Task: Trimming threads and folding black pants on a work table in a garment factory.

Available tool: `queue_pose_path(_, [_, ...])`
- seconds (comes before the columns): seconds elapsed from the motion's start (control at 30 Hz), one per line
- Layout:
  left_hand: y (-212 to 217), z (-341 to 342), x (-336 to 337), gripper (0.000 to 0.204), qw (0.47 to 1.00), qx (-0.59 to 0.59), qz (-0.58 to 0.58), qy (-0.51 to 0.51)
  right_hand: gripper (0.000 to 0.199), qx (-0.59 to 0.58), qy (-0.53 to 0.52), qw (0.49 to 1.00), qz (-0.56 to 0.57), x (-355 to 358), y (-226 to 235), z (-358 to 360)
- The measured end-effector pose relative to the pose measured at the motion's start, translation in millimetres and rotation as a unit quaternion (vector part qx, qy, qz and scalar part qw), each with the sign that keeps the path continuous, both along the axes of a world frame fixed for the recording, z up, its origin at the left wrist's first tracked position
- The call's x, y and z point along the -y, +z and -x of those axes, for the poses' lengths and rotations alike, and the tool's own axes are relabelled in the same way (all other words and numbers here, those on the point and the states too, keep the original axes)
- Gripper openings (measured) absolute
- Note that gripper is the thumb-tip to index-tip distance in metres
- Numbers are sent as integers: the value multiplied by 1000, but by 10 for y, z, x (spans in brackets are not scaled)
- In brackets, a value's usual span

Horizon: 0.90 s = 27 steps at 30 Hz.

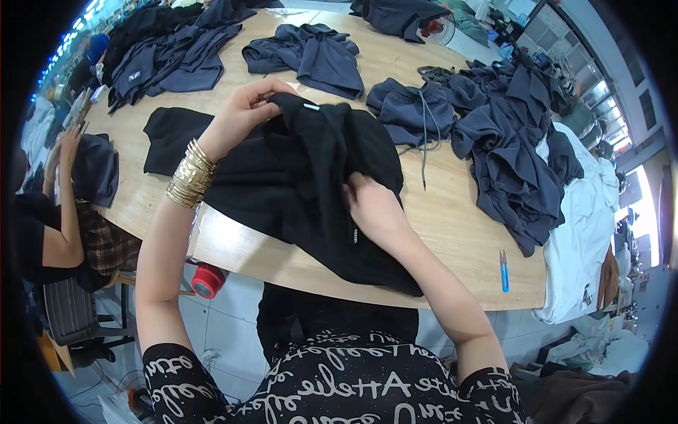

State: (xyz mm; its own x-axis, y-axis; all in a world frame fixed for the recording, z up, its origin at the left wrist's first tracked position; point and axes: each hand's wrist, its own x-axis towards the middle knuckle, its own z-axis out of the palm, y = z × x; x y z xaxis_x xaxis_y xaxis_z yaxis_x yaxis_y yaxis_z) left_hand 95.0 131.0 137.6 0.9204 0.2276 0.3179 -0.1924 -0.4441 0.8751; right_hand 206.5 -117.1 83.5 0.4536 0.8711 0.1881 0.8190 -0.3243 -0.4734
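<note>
A black cloth garment (268, 184) lies partly bunched across the near side of the table, its bottom edge hanging over the front. My left hand (247, 109), with gold bangles on the wrist, pinches the garment's raised far edge between thumb and fingers. Close to that grip a small pale tip or tag shows on the cloth. My right hand (376, 208) is closed on a fold in the middle of the garment, the fingertips partly hidden by the fabric. Just below it hangs a short silvery cord tip (355, 234).
Dark blue-grey garments (512, 141) are heaped on the right, with others (311, 60) toward the back. Blue-handled thread snips (504, 272) lie near the right front edge beside white cloth (583, 233). Another person's arm (67, 198) is at the left; a red object (207, 280) sits below the table.
</note>
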Motion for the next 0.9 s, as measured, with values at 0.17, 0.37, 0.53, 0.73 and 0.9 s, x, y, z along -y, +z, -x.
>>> queue_pose_path(0.17, [76, 19, 97, 29, 997, 9, -79, 16, 23, 43, 51, 990, 125, 209, -290, -311])
queue_pose_path(0.37, [47, 339, 91, 48, 963, -100, -251, -9, 81, 48, 0, 999, 5, 1070, 373, -174])
queue_pose_path(0.53, [-63, 220, 155, 50, 877, -180, -441, -60, 109, -117, -9, 988, 105, 1803, -336, 337])
queue_pose_path(0.73, [1246, -360, -344, 23, 837, -147, -512, 128, 35, -166, -253, 942, -148, 1543, 787, -1405])
queue_pose_path(0.9, [2719, -343, -239, 27, 915, 345, -136, 160, 45, -182, -7, 864, -470, 1492, 3066, -1861])
